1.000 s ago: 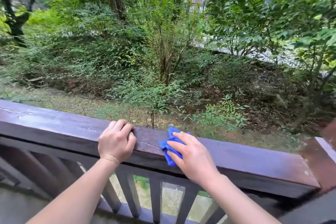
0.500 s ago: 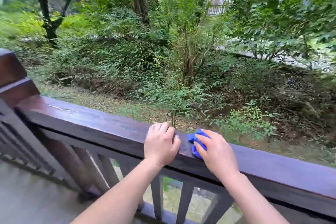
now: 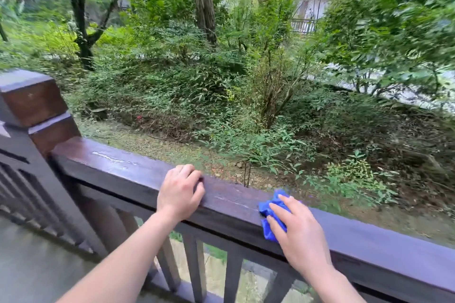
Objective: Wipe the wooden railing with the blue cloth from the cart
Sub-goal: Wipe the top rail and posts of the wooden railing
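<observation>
The dark wooden railing [image 3: 118,167] runs from a post at the left down to the lower right. My left hand [image 3: 181,192] sits on top of the rail with its fingers curled over it. To its right, a crumpled blue cloth [image 3: 269,211] lies on the rail's top and near edge. My right hand [image 3: 299,233] presses the cloth down with fairly straight fingers and covers most of it. The thumb is hidden. A wet streak shows on the rail left of my left hand.
A thick square wooden post [image 3: 32,106] ends the railing at the left. Vertical balusters [image 3: 197,268] stand below the rail. A grey deck floor [image 3: 32,265] lies at lower left. Beyond the rail are shrubs, trees and a gravel strip. The cart is out of view.
My right hand has slid the blue cloth to the right along the rail, away from my left hand. My left hand has kept its place. The view swung left, showing more of the post.
</observation>
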